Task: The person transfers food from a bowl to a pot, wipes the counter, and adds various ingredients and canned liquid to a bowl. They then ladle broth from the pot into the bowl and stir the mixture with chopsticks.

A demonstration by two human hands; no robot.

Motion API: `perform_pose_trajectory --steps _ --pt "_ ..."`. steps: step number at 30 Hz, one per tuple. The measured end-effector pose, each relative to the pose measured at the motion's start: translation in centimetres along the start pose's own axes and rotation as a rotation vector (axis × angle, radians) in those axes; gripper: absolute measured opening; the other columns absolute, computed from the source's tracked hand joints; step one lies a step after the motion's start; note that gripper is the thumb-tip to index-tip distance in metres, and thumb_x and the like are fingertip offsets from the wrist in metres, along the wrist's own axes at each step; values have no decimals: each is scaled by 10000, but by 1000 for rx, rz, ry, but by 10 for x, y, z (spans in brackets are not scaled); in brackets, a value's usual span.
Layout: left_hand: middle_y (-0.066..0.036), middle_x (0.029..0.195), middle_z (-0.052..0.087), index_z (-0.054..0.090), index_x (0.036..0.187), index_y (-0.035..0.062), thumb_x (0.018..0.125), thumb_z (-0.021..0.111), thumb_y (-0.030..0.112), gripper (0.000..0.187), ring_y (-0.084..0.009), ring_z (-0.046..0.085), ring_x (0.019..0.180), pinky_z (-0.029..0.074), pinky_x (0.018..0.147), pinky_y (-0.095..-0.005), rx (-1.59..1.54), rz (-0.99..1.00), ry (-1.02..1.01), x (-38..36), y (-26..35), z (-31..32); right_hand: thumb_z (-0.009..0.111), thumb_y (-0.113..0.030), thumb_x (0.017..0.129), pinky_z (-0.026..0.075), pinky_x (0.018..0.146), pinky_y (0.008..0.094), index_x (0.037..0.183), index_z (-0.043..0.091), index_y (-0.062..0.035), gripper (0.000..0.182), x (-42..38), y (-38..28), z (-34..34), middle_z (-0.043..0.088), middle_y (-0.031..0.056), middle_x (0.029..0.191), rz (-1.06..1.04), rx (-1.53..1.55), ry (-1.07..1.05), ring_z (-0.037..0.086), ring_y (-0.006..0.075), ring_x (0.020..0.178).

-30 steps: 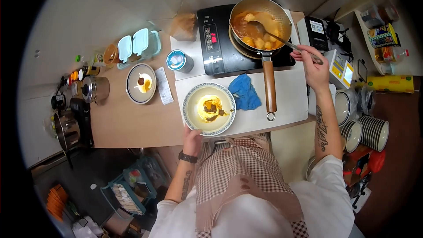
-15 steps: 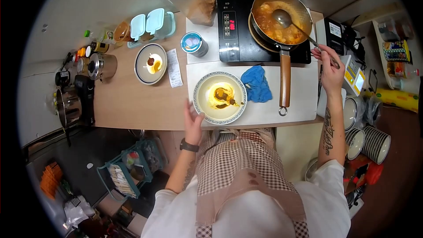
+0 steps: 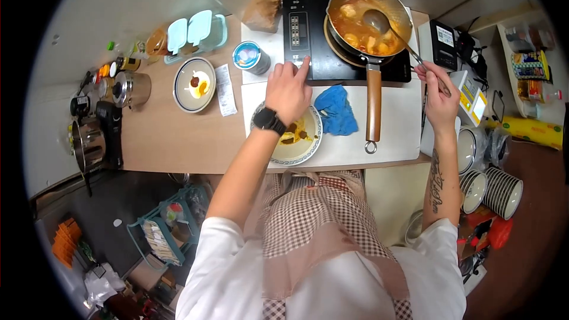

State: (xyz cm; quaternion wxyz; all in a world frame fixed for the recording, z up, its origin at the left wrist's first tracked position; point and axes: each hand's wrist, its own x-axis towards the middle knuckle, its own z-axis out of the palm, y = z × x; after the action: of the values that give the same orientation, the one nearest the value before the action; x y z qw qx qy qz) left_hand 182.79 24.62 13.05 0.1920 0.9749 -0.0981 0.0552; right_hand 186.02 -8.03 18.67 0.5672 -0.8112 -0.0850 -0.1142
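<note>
My left hand [image 3: 288, 90] reaches over the near bowl [image 3: 318, 142], its index finger stretched to the front-left corner of the black induction cooker [image 3: 302, 47] and its other fingers partly bent. It holds nothing. My right hand [image 3: 440, 92] is closed round the handle of a ladle [image 3: 376, 21], whose bowl rests in the orange-brown soup with chunks. That soup is in a pan [image 3: 410, 24] on the cooker, its wooden handle [image 3: 373, 104] towards me. Yellow and brown seasoning shows in the near bowl, partly hidden by my left wrist.
A blue cloth [image 3: 336, 112] lies right of the near bowl. Further left are a blue-lidded can [image 3: 251, 58], a receipt [image 3: 226, 90], a second bowl [image 3: 178, 86] with seasoning and lidded containers [image 3: 206, 28]. Stacked bowls [image 3: 504, 192] stand at lower right.
My left hand has moved from the near bowl's left side up over it to the cooker. The red digits on the cooker's display have gone dark. The ladle stays in my right hand.
</note>
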Motion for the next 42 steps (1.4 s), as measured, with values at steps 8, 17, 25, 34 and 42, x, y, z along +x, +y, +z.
perform_pose_trajectory --steps 8,17,25,34,42 --pt "-141 1315 524 400 1420 34 821 614 45 636 -283 467 1246 348 1077 -439 -667 -698 411 -162 -32 7 511 -90 1004 552 846 285 1146 634 67 245 22 26 -2 710 145 1037 63 47 75 701 193 946" --pt "-85 1280 589 409 1402 47 848 490 -66 571 -190 607 1111 525 898 -319 -1774 -1027 131 -187 -22 32 484 -138 1013 583 810 331 1127 588 94 279 29 24 -2 686 218 994 336 352 179 714 282 900" --pt "-99 1466 425 252 1515 65 836 476 -34 722 -260 437 1336 388 1100 -401 -1848 -824 95 -144 -3 -13 513 -146 1017 563 854 298 1150 603 80 278 38 19 -5 693 189 1028 204 259 123 708 227 930" --pt "-93 1428 465 277 1493 109 903 461 13 626 -236 505 1267 442 1044 -438 -1771 -728 69 -81 9 -15 498 -140 1018 577 818 294 1124 589 93 272 34 23 -6 691 209 1015 321 328 145 713 242 916" --pt "-100 1341 522 264 1482 113 906 495 29 626 -196 573 1138 470 966 -386 -1815 -725 66 -69 7 -4 482 -146 1018 591 771 297 1093 580 92 268 28 12 -9 693 217 977 352 375 160 721 261 872"
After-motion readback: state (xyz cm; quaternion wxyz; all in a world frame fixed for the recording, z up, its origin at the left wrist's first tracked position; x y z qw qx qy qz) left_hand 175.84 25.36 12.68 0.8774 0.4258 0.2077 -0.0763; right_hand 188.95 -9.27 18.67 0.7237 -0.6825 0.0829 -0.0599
